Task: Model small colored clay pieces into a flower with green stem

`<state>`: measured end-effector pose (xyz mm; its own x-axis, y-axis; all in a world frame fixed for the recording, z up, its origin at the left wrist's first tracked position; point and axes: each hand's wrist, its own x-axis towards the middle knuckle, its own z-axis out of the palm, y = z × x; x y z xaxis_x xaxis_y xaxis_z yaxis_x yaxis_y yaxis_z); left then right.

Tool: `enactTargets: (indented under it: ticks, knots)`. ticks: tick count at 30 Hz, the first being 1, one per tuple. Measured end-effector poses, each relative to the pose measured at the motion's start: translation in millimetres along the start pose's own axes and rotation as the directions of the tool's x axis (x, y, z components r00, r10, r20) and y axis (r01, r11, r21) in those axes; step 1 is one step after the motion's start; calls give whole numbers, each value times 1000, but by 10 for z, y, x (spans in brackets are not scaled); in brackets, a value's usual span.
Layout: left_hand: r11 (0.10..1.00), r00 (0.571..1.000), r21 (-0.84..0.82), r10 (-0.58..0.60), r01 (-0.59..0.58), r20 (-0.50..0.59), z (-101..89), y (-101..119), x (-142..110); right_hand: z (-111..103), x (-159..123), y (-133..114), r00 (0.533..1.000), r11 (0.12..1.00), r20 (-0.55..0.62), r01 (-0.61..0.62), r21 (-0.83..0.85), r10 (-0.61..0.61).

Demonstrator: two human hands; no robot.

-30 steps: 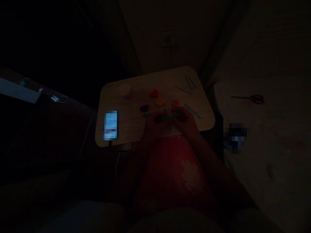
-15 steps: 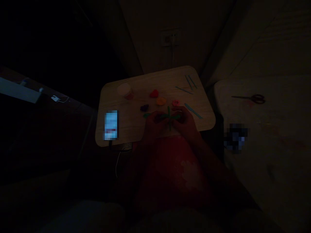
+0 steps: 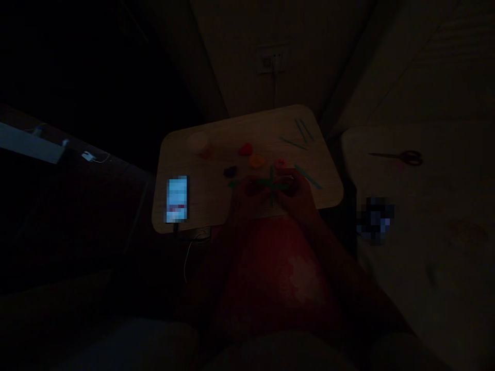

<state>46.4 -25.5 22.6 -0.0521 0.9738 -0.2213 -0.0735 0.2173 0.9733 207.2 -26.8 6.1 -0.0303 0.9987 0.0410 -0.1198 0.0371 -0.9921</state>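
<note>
My left hand (image 3: 246, 197) and my right hand (image 3: 299, 195) meet low over the near side of a small wooden table. Between their fingers is a green cross-shaped piece of what looks like modelling clay (image 3: 271, 174), with one arm pointing away from me and one toward me. Both hands are closed on it, though the dim light hides the exact grip. Another bit of green clay (image 3: 232, 184) shows left of my left hand. Just beyond lie dark purple (image 3: 230, 171), red (image 3: 245, 149), orange (image 3: 256, 161) and pink ring-shaped (image 3: 280, 164) lumps.
A lit phone (image 3: 177, 199) rests on the table (image 3: 209, 201) at left, with a lidded tub (image 3: 198, 142) behind it. Thin blue-green sticks (image 3: 300, 130) and a clay knife (image 3: 308, 176) lie at right. Scissors (image 3: 402, 157) are on the pale surface (image 3: 425, 288) beyond.
The picture has become darker. My hands keep nearly the same place, and the green cross has shifted very slightly to the right between them.
</note>
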Motion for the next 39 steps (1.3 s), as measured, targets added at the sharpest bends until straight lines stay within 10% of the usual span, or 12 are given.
enactTargets:
  ticks: [19,26,30,35,39]
  knots:
    - [999,999,-32,40,-40,3,-10,-95,107,-102,153,105,998,993,9,-68,96,68]
    - [966,973,134,227,-220,-37,-93,-188,161,-142,360,101,998,979,-45,23,-202,-33]
    - [841,876,403,453,-360,-162,-209,-125,155,-163,407,55,995,846,-14,77,-528,-100]
    - [595,753,649,656,-473,-53,-402,-20,168,-176,361,-51,979,754,41,180,-632,-200]
    - [408,754,826,656,-390,32,-579,-9,173,-229,254,-125,946,751,-68,206,-627,-317]
